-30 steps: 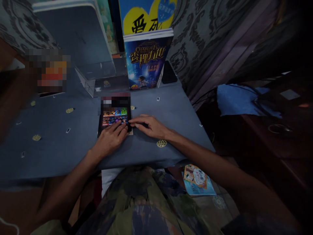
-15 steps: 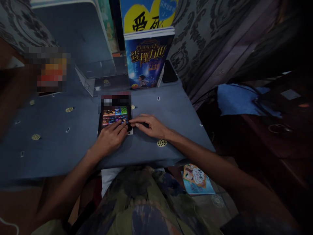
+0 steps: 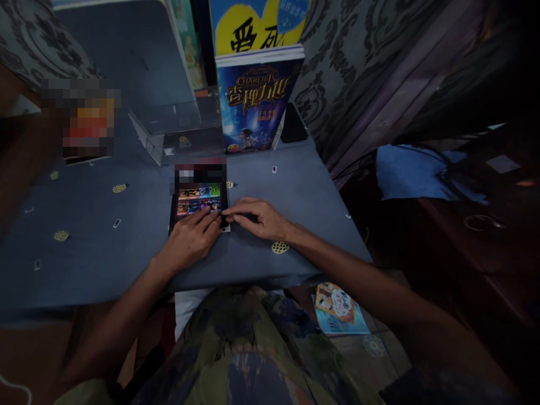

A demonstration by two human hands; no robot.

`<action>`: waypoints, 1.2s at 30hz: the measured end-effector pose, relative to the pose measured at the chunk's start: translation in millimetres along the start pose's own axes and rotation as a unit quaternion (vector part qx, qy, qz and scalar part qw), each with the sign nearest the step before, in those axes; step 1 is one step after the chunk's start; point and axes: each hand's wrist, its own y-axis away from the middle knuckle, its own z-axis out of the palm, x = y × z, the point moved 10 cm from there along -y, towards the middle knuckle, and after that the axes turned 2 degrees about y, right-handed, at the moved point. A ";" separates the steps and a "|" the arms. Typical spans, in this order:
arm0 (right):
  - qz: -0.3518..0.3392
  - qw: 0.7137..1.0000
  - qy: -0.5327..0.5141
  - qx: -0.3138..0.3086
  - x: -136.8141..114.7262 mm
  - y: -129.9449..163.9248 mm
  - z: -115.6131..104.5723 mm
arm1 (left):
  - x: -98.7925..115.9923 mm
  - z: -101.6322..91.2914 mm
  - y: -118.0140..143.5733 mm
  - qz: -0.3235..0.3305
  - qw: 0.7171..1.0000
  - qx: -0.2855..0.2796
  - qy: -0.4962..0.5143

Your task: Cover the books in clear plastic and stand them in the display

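We see the tablet (image 3: 198,201) flat on the worktop (image 3: 105,247), just before the upright book (image 3: 253,104). Left hand (image 3: 192,239) rests spread on its screen, right hand (image 3: 259,216) fingers together at its right edge. Likely mid-tapping; next touch needs aim.

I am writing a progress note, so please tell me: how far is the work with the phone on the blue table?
Done: the phone lies flat on the blue table with its screen lit, showing rows of colourful tiles. In hand: the left hand rests on the phone's near edge, and the right hand touches its right corner. Left: the upright book behind and the dark phone beside it lie untouched.
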 end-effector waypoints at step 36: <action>-0.165 0.964 0.206 -0.034 -40.1 9.4 20.2 | -3.9 8.0 6.4 -0.046 0.998 -0.030 0.029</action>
